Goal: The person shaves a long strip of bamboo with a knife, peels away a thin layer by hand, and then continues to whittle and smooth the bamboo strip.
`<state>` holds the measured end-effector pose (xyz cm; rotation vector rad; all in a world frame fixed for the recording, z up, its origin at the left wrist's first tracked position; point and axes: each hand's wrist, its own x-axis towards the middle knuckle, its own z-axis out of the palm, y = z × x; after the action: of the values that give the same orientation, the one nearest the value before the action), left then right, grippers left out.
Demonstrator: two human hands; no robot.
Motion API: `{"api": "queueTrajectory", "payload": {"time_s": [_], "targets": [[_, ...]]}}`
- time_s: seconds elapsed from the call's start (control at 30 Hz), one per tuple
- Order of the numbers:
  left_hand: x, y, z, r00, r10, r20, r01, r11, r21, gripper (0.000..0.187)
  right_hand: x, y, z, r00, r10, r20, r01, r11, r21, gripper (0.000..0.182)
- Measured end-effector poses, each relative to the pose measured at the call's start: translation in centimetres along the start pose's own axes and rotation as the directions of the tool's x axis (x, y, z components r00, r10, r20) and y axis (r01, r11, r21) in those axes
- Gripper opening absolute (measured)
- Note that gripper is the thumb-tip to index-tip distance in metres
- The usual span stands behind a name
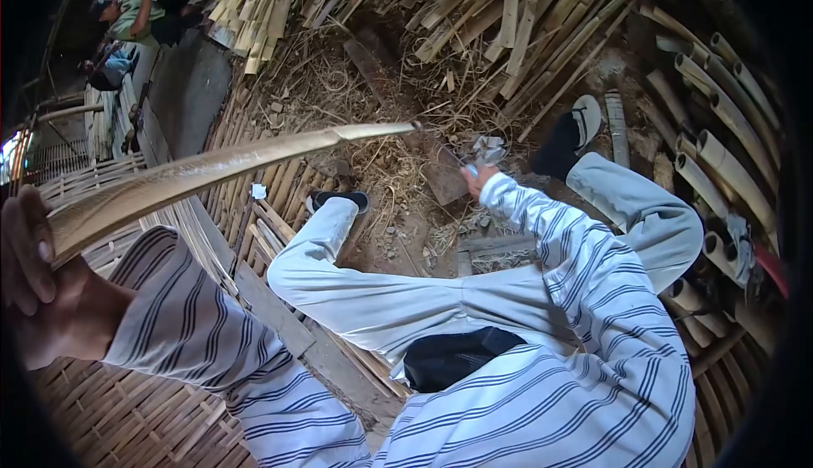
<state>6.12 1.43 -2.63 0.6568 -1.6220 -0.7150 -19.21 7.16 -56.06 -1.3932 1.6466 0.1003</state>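
My left hand [51, 282] is closed around the near end of a split bamboo piece [203, 167], raised at the left. The strip reaches across to the middle of the view, tapering to a narrow far end above the floor. Low in front of me, my right hand [483, 180] is closed; what it grips is too small to make out. Just beyond its fingers is a crumpled, shiny pale scrap [489, 148]. Beside this hand a brown plank [445, 171] lies among the shavings.
Bamboo shavings [394, 188] litter the floor between my feet. Split bamboo strips [525, 19] are piled ahead, and bamboo poles [728, 155] lie at the right. A woven bamboo panel [144, 413] is at the lower left. Another person [140, 15] sits at the far upper left.
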Motion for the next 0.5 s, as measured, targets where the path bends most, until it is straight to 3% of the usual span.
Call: {"api": "queueTrajectory", "payload": {"time_s": [0.07, 0.1, 0.2, 0.3, 0.37, 0.4, 0.43, 0.5], "targets": [[-0.7, -0.6, 0.7, 0.999, -0.023, -0.044, 0.020, 0.997, -0.072, 0.040, -0.8, 2.3, 1.0, 0.999, 0.031, -0.014, -0.032, 0.997, -0.066, 0.063], [-0.8, -0.7, 0.9, 0.995, 0.010, -0.100, -0.010, 1.000, -0.003, 0.041, -1.2, 2.7, 1.0, 0.997, 0.071, 0.037, -0.069, 0.996, -0.049, 0.062], [-1.3, -0.9, 2.0, 0.974, 0.046, -0.220, -0.038, 0.998, 0.041, 0.041, -1.6, 3.4, 1.8, 1.000, -0.015, 0.000, 0.015, 1.000, 0.001, 0.059], [-1.1, -0.8, 0.7, 0.999, 0.038, -0.032, -0.035, 0.995, 0.090, 0.041, -0.6, 3.8, 2.7, 0.902, -0.380, -0.202, 0.377, 0.924, -0.056, 0.050], [-1.7, -0.8, 0.8, 0.991, 0.073, -0.109, -0.053, 0.983, 0.178, 0.042, -0.7, 3.4, 2.3, 0.832, -0.465, -0.302, 0.492, 0.870, 0.016, 0.048], [-1.8, -0.8, 0.9, 0.986, 0.089, -0.141, -0.056, 0.974, 0.221, 0.042, -2.3, 1.1, 0.4, 0.838, -0.425, -0.341, 0.488, 0.864, 0.123, 0.048], [-1.5, -0.7, -0.3, 0.997, -0.034, -0.070, 0.035, 0.999, 0.001, 0.044, -3.1, -0.2, -0.8, 0.844, -0.382, -0.377, 0.483, 0.846, 0.225, 0.048], [-1.5, -1.0, -1.1, 0.999, -0.016, -0.040, 0.018, 0.999, 0.044, 0.044, -1.7, 2.5, 2.5, 0.946, -0.235, -0.224, 0.260, 0.962, 0.087, 0.053]]}}
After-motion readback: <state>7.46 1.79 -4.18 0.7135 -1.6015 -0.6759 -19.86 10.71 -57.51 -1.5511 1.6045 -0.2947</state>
